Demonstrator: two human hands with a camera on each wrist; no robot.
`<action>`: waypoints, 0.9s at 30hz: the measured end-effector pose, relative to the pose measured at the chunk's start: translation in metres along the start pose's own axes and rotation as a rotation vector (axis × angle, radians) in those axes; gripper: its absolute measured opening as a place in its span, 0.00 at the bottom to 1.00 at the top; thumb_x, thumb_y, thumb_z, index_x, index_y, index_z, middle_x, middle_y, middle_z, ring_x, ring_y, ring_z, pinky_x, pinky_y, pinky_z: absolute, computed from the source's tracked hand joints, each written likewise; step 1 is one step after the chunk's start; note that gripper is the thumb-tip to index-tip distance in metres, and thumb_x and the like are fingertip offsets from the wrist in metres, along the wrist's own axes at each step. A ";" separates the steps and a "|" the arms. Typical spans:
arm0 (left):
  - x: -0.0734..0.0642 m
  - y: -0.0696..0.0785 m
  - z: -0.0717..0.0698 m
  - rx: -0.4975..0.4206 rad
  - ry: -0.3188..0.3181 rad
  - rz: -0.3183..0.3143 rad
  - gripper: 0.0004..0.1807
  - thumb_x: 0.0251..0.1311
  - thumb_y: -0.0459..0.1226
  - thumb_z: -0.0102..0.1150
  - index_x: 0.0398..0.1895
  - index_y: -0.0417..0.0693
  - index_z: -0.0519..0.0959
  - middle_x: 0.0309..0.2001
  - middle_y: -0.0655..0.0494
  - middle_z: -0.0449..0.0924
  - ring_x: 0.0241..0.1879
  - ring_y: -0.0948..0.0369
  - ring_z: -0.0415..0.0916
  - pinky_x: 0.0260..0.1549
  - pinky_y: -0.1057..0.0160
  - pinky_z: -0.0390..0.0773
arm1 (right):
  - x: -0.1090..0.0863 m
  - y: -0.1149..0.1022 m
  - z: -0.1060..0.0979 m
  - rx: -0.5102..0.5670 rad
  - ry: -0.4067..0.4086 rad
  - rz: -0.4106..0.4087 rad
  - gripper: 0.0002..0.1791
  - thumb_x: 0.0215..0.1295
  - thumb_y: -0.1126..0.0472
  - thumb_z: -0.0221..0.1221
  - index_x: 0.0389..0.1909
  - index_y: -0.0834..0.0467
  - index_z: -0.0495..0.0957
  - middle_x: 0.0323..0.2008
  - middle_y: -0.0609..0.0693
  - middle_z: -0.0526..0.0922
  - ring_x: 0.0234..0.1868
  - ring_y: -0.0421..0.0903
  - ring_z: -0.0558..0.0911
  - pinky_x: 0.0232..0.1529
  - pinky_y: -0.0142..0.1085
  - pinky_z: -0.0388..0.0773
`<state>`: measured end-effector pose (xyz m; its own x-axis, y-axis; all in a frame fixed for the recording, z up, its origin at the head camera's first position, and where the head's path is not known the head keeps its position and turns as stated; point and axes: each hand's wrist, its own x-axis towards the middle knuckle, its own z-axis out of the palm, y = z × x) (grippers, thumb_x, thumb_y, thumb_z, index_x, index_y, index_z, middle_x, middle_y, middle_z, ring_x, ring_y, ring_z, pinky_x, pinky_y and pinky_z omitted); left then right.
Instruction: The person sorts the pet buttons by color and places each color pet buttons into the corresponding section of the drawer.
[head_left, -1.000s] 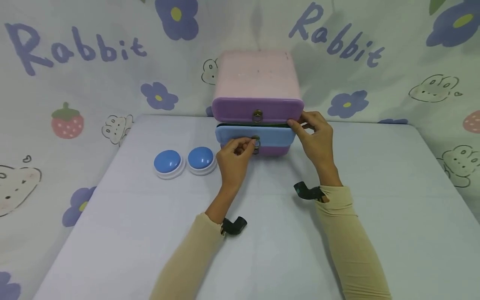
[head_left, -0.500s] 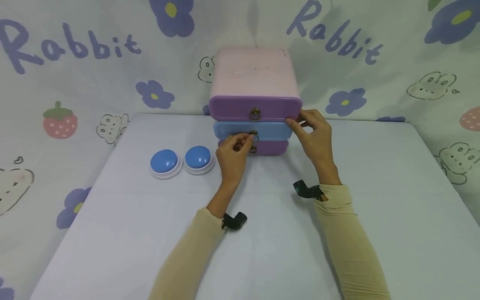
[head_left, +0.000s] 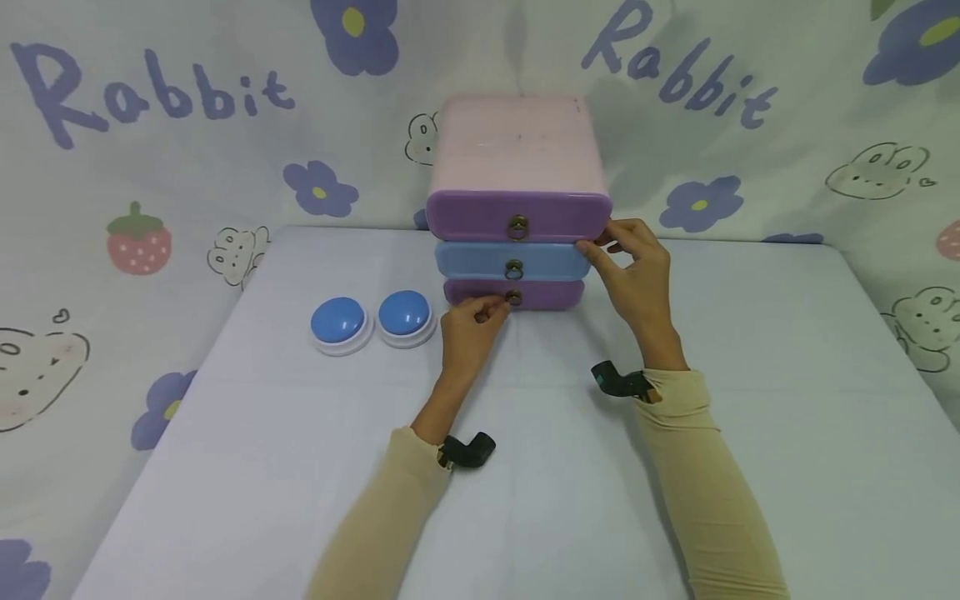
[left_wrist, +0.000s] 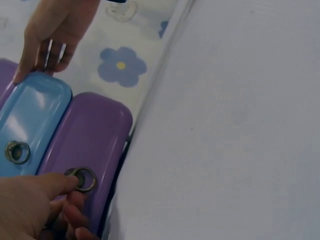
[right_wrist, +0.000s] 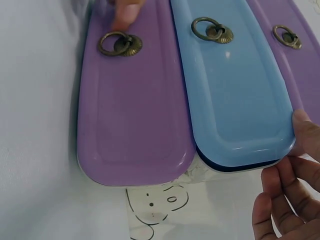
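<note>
A small pink cabinet stands at the back of the table with a purple top drawer, a blue middle drawer and a purple bottom drawer. Each front bears a brass ring pull. My left hand is at the bottom drawer, thumb and fingertip pinching its ring pull. My right hand holds the cabinet's right side, its thumb on the seam between the blue and top drawers and its fingers bent behind the edge. All the fronts look pushed in.
Two blue push buttons with white bases, one at the left and one nearer the cabinet, sit left of my left hand. Behind the white table hangs a printed cloth.
The blue drawer, a little out before with a dark gap above it, has gone back in. My left hand has moved from its ring down to the bottom drawer's ring. The right hand stays put.
</note>
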<state>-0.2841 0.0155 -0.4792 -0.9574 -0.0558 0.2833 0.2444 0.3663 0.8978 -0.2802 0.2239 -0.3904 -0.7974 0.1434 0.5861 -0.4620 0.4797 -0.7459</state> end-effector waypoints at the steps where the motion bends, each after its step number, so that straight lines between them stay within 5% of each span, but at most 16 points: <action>1: 0.001 -0.001 0.000 0.011 -0.016 -0.002 0.07 0.61 0.34 0.68 0.37 0.37 0.88 0.29 0.52 0.81 0.29 0.62 0.76 0.29 0.70 0.73 | 0.001 0.004 0.001 -0.001 0.001 0.002 0.21 0.59 0.71 0.69 0.53 0.72 0.80 0.44 0.67 0.80 0.47 0.60 0.78 0.50 0.51 0.73; 9: 0.006 -0.001 0.001 -0.032 -0.008 -0.020 0.06 0.60 0.36 0.69 0.34 0.40 0.87 0.28 0.53 0.83 0.28 0.62 0.77 0.29 0.69 0.74 | 0.007 0.029 0.001 -0.007 -0.003 0.014 0.22 0.59 0.63 0.71 0.55 0.62 0.83 0.44 0.56 0.81 0.47 0.48 0.78 0.50 0.41 0.73; 27: -0.017 -0.002 -0.005 -0.041 -0.013 -0.079 0.05 0.59 0.35 0.69 0.30 0.43 0.89 0.25 0.57 0.81 0.26 0.64 0.74 0.25 0.71 0.71 | -0.001 0.029 0.000 -0.008 -0.029 -0.002 0.23 0.59 0.61 0.71 0.56 0.61 0.83 0.44 0.53 0.81 0.47 0.46 0.79 0.50 0.38 0.74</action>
<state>-0.2678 0.0108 -0.4840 -0.9757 -0.0713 0.2070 0.1737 0.3227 0.9304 -0.2926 0.2372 -0.4124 -0.8076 0.1169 0.5780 -0.4605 0.4872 -0.7420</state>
